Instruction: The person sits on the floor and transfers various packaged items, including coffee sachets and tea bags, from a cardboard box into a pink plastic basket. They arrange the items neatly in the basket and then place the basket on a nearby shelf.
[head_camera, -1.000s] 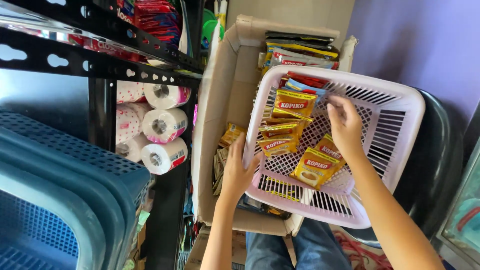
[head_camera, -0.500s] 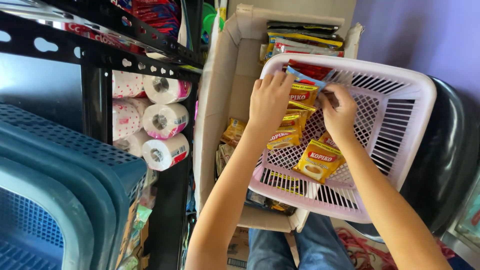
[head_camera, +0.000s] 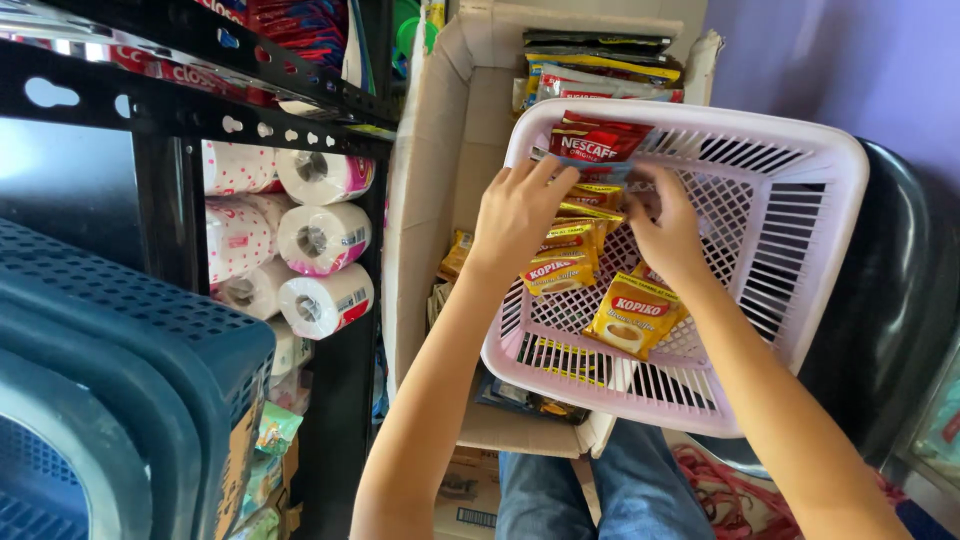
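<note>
Inside pink basket (head_camera: 800, 190), both hands' grips (head_camera: 520, 215) (head_camera: 665, 235) pinch red sachets (head_camera: 592, 140).

Red sachets (head_camera: 592, 140) top yellow sachets (head_camera: 632, 313) in the pink basket (head_camera: 800, 250).

Both forearms extended forward, left hand (head_camera: 515, 215) and right hand (head_camera: 665, 230) close together (fingers curled)

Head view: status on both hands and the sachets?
Left hand and right hand both inside pink basket, fingers on red sachets. Yellow sachets loose below. Nothing blocking.
</note>
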